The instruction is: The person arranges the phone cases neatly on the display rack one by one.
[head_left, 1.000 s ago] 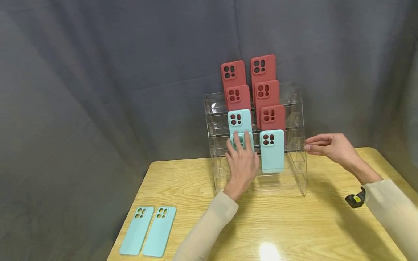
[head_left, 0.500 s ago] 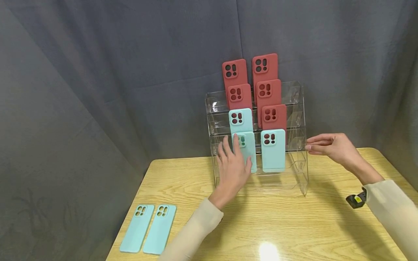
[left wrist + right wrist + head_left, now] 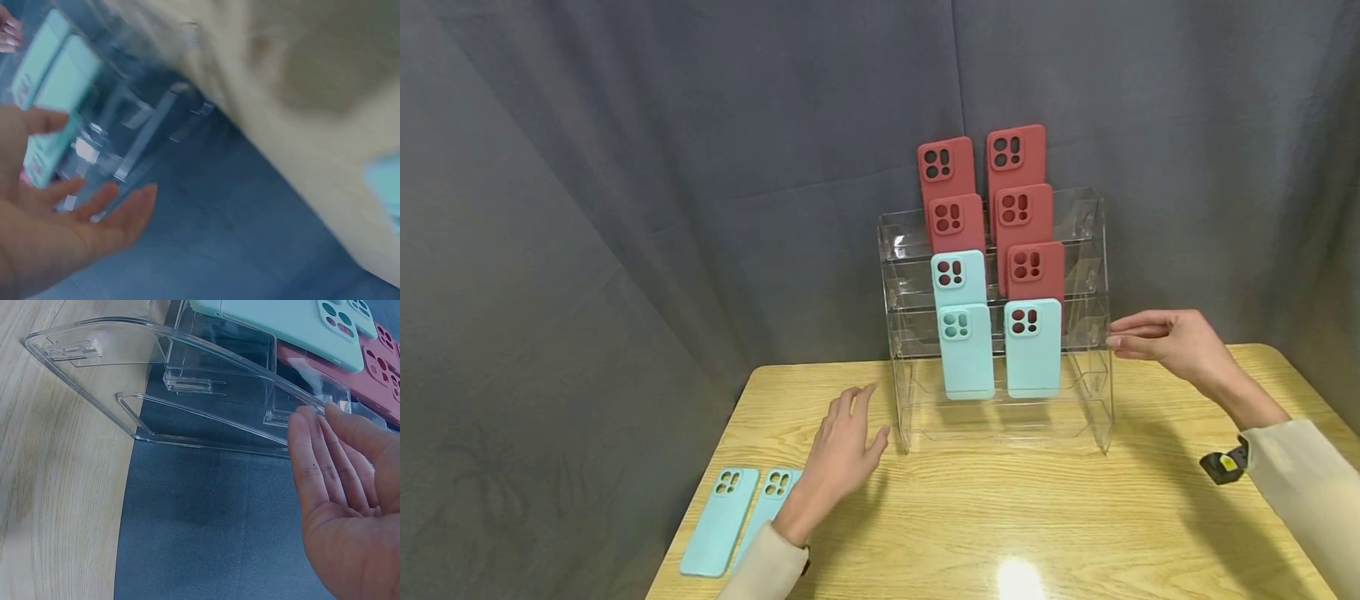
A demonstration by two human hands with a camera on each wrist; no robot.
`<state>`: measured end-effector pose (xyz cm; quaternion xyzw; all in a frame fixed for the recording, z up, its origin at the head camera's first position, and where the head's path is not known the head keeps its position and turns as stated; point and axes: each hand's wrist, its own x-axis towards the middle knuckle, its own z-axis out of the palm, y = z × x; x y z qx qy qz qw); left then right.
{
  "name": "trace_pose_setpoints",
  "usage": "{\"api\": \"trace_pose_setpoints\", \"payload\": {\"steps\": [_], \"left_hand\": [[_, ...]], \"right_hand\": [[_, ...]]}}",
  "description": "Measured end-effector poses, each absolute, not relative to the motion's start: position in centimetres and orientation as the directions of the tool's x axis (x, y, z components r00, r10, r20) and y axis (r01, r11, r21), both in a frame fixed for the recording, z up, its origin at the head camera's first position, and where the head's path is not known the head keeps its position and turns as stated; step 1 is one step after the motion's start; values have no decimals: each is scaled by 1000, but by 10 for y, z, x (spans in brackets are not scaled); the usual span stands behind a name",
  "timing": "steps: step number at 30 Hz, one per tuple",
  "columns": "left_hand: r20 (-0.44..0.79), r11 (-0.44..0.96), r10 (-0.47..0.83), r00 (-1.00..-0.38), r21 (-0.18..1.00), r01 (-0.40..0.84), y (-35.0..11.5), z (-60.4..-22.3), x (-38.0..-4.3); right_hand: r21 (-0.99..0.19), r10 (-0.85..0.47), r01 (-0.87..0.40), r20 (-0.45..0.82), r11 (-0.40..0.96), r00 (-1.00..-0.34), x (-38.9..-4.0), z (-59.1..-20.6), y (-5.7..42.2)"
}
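Observation:
A clear acrylic display rack (image 3: 1000,435) stands on the table with phone cases leaning on its steps. My right hand (image 3: 1180,350) pinches the rack's right side edge between thumb and fingers; the right wrist view shows this hand (image 3: 350,481) close up. On the lowest step sit two mint phone cases, a left one (image 3: 967,358) and a right one (image 3: 1033,354). Another mint case (image 3: 966,287) is one step higher. My left hand (image 3: 842,446), holding nothing, hovers left of the rack with fingers spread. It partly covers one of two mint cases lying flat (image 3: 718,529) on the table.
Several red phone cases (image 3: 1026,208) fill the upper steps in two columns. A dark grey curtain (image 3: 662,208) hangs behind the wooden table (image 3: 970,517). The table's left edge runs just beside the flat cases.
My left hand has left the mint case on the lowest left step and moved left and down toward the flat cases. That case stays on the rack. My right hand keeps its place.

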<state>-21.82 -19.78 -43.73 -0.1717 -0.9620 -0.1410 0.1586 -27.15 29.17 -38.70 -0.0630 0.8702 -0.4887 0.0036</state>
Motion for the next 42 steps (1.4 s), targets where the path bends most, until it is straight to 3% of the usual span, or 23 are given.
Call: {"api": "trace_pose_setpoints", "payload": {"steps": [8,14,24,42], "left_hand": [[144,917,344,-928,163,365,-266,-466,-202],[51,930,299,-953,206,303,-292,-466,-196],[-105,967,220,-970,157,202,-318,-479,-188],[-185,978,122,-975,190,86,-324,-487,-192]], "right_hand": [[-853,-112,-111,63,510,-992,-270,-387,291],[-853,-102,-100,55,512,-993,-269,-386,292],[-874,-115,-113,66,473,-991,-273,-389,292],[-866,-115,-114,66,487,-991,-274,-389,292]]}}
